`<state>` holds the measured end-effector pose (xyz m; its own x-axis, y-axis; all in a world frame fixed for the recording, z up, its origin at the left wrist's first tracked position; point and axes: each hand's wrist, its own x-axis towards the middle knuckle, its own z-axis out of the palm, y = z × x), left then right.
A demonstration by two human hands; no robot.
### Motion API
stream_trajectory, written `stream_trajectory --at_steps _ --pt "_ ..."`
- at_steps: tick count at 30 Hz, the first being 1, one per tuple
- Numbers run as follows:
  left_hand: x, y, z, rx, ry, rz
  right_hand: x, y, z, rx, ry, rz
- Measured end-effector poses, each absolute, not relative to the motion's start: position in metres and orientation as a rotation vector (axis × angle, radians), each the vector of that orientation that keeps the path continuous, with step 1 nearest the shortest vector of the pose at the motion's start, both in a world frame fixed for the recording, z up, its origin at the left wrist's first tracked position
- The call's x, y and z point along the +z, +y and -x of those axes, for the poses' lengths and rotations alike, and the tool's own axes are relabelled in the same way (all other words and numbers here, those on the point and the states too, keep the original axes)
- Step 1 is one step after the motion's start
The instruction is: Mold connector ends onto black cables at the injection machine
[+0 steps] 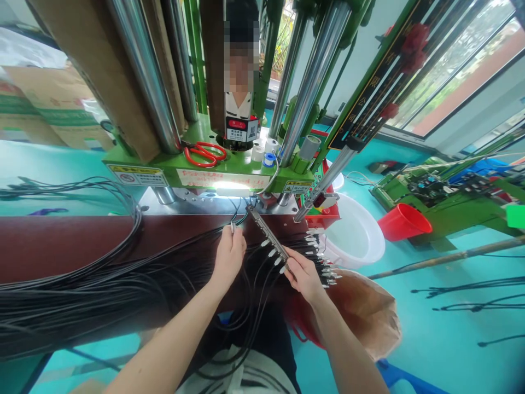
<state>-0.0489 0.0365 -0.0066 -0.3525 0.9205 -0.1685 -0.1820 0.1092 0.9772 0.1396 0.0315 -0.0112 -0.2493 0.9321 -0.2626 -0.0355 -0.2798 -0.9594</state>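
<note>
Head view: left hand (230, 253) pinches a black cable (240, 219) tip just beside the metal bar (268, 238), whose long axis slants from the green machine (205, 169) down to the right hand (302, 273), gripping its near end.

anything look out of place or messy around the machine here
Red-handled scissors lie loose on the green machine ledge beside small tape rolls. Black cables are strewn across the teal floor at right. Nothing looks damaged or spilled.

Both bare forearms extend forward. Left hand (229, 253): fingers pinched closed at the tips. Right hand (302, 275): fingers curled in a grip.
</note>
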Motion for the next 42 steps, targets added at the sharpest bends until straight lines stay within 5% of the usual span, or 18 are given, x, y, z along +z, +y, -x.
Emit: stream_trajectory --at_steps 11,27,42 --pt "-0.008 0.039 0.047 1.101 1.187 -0.824 -0.014 0.035 -0.145 1.684 -1.252 1.205" --pt "-0.010 0.037 0.051 1.307 1.177 -0.826 -0.017 0.036 -0.148 1.661 -1.269 1.190" --pt "-0.003 0.040 0.067 1.029 0.876 -0.670 -0.015 0.036 -0.150 1.704 -1.352 1.199"
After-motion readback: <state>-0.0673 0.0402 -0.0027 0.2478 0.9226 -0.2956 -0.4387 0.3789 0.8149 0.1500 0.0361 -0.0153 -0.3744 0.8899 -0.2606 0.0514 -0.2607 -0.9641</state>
